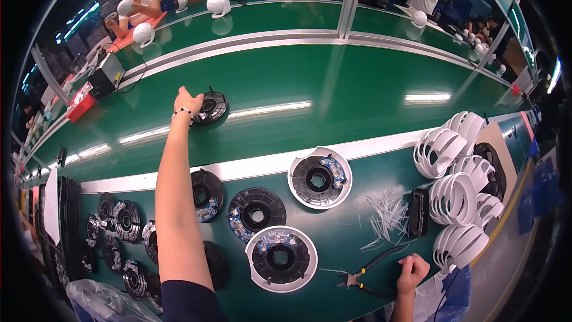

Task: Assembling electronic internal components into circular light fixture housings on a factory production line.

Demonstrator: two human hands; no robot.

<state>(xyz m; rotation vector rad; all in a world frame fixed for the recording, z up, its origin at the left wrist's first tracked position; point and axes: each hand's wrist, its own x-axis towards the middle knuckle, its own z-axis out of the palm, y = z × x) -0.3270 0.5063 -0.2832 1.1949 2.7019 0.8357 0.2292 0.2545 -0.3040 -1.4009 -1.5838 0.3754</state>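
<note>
My left hand point(187, 102) reaches far over the green belt, its fingers closed at the left edge of a round black plastic housing point(214, 106). My right hand point(413, 270) is curled into a loose fist at the near right; nothing shows in it. Just left of that fist lie cutting pliers point(361, 277) with black and yellow handles. Two white ring shells point(249, 263) each hold a black disc with a blue circuit board, one nearer and one farther. Between them and my left forearm lie more black discs point(273, 200) with boards.
Several black housings point(127, 220) lie left of my forearm. White cable ties point(390, 214) are heaped beside a black case point(418, 211). White ring shells point(451, 197) are stacked at the right. Across the belt, people sit by white rounded devices point(218, 5). A red bin point(81, 106) stands far left.
</note>
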